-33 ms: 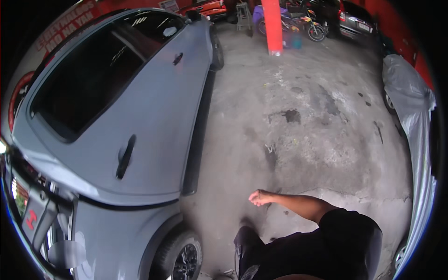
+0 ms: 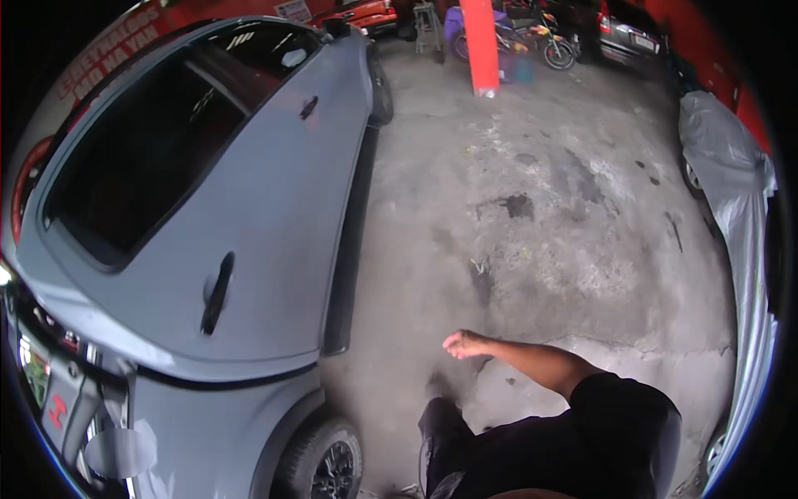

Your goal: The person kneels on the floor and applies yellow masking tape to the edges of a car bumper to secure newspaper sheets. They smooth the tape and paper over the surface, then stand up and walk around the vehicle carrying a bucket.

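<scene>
My right hand (image 2: 465,343) hangs in front of my body above the concrete floor (image 2: 416,274), its fingers curled in and nothing visible in them. It touches nothing. The bare forearm runs back to a black short sleeve (image 2: 623,416). My left hand is out of view. Nearest on the left stands a grey pickup truck (image 2: 266,208), its side facing me. Its rear door handle (image 2: 218,293) is black, and a wheel (image 2: 332,470) shows at the lower edge. One leg in dark trousers (image 2: 445,424) reaches forward beside the truck.
A red pillar (image 2: 480,50) rises at the far end, with a motorcycle (image 2: 553,46) behind it. A dark vehicle (image 2: 632,37) and an orange one (image 2: 357,17) are parked at the back. Silvery sheeting (image 2: 731,183) covers a car on the right. The floor has dark stains (image 2: 517,205).
The view has shifted slightly, so the truck's door handles and rear window sit a little lower and farther left. My right hand keeps nearly the same pose.
</scene>
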A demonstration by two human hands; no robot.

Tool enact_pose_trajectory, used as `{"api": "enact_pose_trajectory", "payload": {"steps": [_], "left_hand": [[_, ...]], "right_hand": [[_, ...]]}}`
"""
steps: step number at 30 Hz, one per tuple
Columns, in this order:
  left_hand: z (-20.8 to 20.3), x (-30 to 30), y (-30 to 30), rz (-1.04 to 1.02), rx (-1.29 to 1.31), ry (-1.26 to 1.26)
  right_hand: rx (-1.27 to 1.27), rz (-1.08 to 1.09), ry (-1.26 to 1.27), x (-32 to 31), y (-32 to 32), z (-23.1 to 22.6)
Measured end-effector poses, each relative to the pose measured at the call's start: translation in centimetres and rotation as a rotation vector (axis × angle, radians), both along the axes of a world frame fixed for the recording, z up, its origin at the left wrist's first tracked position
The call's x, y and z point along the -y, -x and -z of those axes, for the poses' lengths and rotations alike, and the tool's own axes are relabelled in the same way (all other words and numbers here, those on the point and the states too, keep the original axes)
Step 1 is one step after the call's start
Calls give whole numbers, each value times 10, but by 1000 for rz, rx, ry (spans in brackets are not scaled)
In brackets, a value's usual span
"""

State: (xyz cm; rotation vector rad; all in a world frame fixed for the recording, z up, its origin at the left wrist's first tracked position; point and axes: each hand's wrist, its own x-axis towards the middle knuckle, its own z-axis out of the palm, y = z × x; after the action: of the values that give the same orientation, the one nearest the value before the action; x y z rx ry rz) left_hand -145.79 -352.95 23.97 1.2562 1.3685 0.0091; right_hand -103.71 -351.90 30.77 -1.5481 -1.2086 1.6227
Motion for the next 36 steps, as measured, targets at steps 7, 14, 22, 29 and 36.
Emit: {"api": "enact_pose_trajectory", "payload": {"steps": [7,14,22,29,36], "left_hand": [[35,-217,-169,430,-103,-73],[-24,-503,-460,622,75,-226],[-90,-744,-836,724,274,-413],[-60,-853,-894,648,-14,-274],[-23,-992,-1040,553,-137,-174]], "right_hand": [[857,202,-174,-32,-257,83],[457,642,772,119,-339,51],[137,332,1000,-1,-471,157],[905,610,206,-397,-865,117],[576,758,-414,-854,-1168,-137]]}}
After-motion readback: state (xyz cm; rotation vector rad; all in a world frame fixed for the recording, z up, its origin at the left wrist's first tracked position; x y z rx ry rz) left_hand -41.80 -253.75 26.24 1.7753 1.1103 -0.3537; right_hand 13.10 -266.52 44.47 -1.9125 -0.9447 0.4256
